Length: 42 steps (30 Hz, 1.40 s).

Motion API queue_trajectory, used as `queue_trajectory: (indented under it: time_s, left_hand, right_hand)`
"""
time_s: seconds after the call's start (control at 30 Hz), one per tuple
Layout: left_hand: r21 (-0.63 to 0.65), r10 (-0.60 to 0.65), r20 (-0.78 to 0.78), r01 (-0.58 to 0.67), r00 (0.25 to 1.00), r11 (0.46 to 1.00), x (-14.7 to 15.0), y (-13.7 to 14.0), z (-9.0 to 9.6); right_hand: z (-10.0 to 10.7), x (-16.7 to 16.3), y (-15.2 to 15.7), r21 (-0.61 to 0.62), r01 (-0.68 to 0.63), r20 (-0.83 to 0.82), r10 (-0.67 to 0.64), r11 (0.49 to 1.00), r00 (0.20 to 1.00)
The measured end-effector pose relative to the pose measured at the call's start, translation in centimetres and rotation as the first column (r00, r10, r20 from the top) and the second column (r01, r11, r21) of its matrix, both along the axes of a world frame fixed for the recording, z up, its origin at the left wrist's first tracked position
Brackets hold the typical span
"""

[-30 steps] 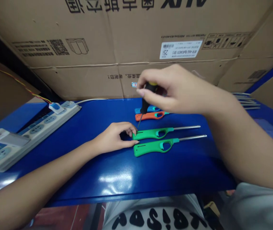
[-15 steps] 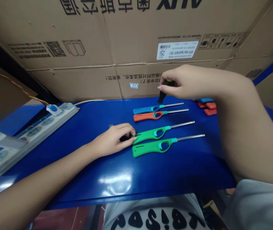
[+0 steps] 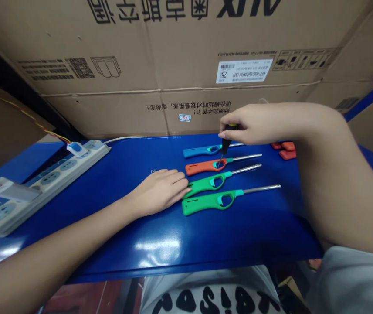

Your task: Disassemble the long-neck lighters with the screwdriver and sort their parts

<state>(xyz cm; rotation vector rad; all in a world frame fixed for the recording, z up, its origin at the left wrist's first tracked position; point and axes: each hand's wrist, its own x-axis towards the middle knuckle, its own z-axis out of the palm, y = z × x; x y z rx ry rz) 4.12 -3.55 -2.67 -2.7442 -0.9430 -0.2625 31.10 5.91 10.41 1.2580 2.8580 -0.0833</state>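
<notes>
Orange utility lighter (image 3: 201, 168) lies well in from the front edge of the blue tabletop (image 3: 232, 244), closer to the farther green lighter (image 3: 201, 186) than before. Your right hand (image 3: 248, 124) grips the screwdriver (image 3: 226, 144); your left hand (image 3: 160, 192) touches that green lighter, pinch unclear.

The worn shirt (image 3: 206, 277) is pale grey with chunky black lettering (image 3: 208, 300) and a plain short sleeve (image 3: 356, 279).

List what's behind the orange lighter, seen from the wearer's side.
Behind the orange lighter lies the blue lighter, with the cardboard box farther back. The screwdriver covers where the blue lighter's metal tube joins its body; the right hand hides the tube's tip.
</notes>
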Motion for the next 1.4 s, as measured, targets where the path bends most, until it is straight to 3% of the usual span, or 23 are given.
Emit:
queue_trajectory:
  time_s: [0.2,0.33,0.43,0.6,0.7,0.83,1.03,1.13,1.2,1.33,1.4]
  left_hand:
    - [-0.013,0.026,0.159,-0.024,0.987,1.000,0.0,-0.1,0.3]
    - [-0.008,0.197,0.215,-0.200,0.957,0.980,-0.7,0.2,1.0]
    - [-0.017,0.415,0.157,-0.418,0.896,0.909,-1.8,0.8,1.5]
    - [-0.074,0.680,-0.003,-0.678,0.733,0.731,-3.3,1.9,1.8]
    - [-0.068,0.726,-0.071,-0.730,0.684,0.680,-3.9,2.2,1.7]
    - [-0.088,0.734,-0.138,-0.746,0.665,0.660,-4.3,2.4,1.4]
    - [-0.135,0.737,-0.203,-0.764,0.644,0.630,-4.2,2.3,1.4]
    - [-0.120,0.733,-0.159,-0.750,0.661,0.651,-4.0,2.1,1.8]
    - [-0.110,0.696,-0.063,-0.698,0.715,0.707,-3.8,1.9,1.9]
    - [-0.218,0.451,0.221,-0.407,0.865,0.887,-2.5,1.4,0.9]
    - [-0.280,0.316,0.319,-0.230,0.894,0.932,-1.6,1.2,-0.1]
  right_hand:
    - [0.6,-0.3,-1.1,-0.010,-0.021,0.058,0.021,1.000,0.998]
    - [1.1,-0.8,-1.9,0.084,-0.062,-0.059,0.067,0.995,0.996]
    - [1.1,-1.6,-2.4,0.120,-0.120,-0.163,0.139,0.985,0.977]
    - [-0.1,-3.5,-2.6,0.083,-0.283,-0.208,0.294,0.956,0.933]
    - [-0.7,-4.0,-2.4,0.077,-0.350,-0.233,0.358,0.934,0.904]
    - [-0.9,-3.9,-2.3,0.079,-0.351,-0.223,0.360,0.933,0.906]
    - [-1.8,-5.2,-2.9,0.267,-0.297,-0.169,0.347,0.917,0.922]
    - [-2.4,-6.2,-3.5,0.367,-0.256,-0.116,0.317,0.894,0.941]
    - [-2.7,-6.7,-3.8,0.377,-0.245,-0.111,0.306,0.893,0.946]
    - [-2.8,-7.2,-4.5,0.321,-0.247,-0.116,0.296,0.914,0.948]
    - [-2.7,-7.5,-5.1,0.321,-0.223,-0.101,0.268,0.920,0.958]
